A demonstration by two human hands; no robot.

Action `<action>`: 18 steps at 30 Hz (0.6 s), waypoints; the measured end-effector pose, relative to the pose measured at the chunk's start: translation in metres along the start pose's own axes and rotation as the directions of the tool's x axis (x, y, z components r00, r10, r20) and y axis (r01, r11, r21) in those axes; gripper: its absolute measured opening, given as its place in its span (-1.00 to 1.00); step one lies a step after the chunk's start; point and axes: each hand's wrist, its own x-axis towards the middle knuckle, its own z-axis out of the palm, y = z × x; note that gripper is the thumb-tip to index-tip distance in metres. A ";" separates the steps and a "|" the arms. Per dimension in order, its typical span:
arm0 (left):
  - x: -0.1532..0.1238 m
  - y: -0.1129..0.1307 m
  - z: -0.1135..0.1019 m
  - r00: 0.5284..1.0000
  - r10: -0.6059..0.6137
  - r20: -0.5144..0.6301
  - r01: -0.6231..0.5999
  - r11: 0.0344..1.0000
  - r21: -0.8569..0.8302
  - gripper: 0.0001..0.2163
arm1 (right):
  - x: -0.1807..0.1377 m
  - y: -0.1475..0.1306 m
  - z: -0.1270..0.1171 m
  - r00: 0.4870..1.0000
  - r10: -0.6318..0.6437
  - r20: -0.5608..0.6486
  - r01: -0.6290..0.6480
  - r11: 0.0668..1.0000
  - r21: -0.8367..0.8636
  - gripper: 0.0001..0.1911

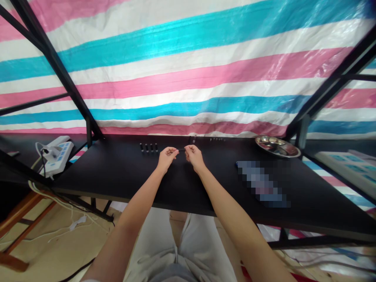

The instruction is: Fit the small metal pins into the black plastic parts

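Over the black table, my left hand and my right hand face each other with fingertips pinched. A slim dark stick-like piece spans the short gap between them, and both hands grip its ends. Its exact kind is too small to make out. Left of my left hand, several small black cylinders with pale bands stand in a row. Behind my right hand lies a small clear or silvery piece. Farther right, several tiny metallic-looking bits are lined up along the back edge.
A shiny round metal dish sits at the back right of the black table. In front of it lies a blurred-out bluish object. Black metal posts frame both sides. A white power strip with cables is at the left.
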 end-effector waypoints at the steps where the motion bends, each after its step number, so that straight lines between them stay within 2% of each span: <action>1: 0.000 0.000 0.000 1.000 0.002 -0.002 -0.002 1.000 -0.004 -0.72 | 0.000 0.000 0.000 1.000 0.031 0.007 -0.031 0.999 0.020 -0.70; 5: 0.002 -0.003 -0.001 1.000 0.024 -0.018 -0.024 1.000 -0.010 -0.68 | -0.001 -0.001 0.002 0.967 0.225 0.119 -0.247 0.944 0.217 -0.73; 8: 0.003 -0.007 -0.001 0.999 0.050 -0.005 -0.050 0.998 0.035 -0.65 | -0.002 -0.003 0.003 0.925 0.299 0.234 -0.366 0.868 0.337 -0.73; 12: 0.002 -0.011 -0.001 0.995 0.091 0.043 -0.098 0.980 0.172 -0.74 | -0.003 -0.004 0.003 0.871 0.341 0.353 -0.461 0.816 0.350 -0.74; 18: 0.000 -0.009 -0.001 0.991 0.134 0.030 -0.137 0.956 0.259 -0.76 | -0.004 -0.005 0.004 0.835 0.370 0.407 -0.511 0.797 0.323 -0.76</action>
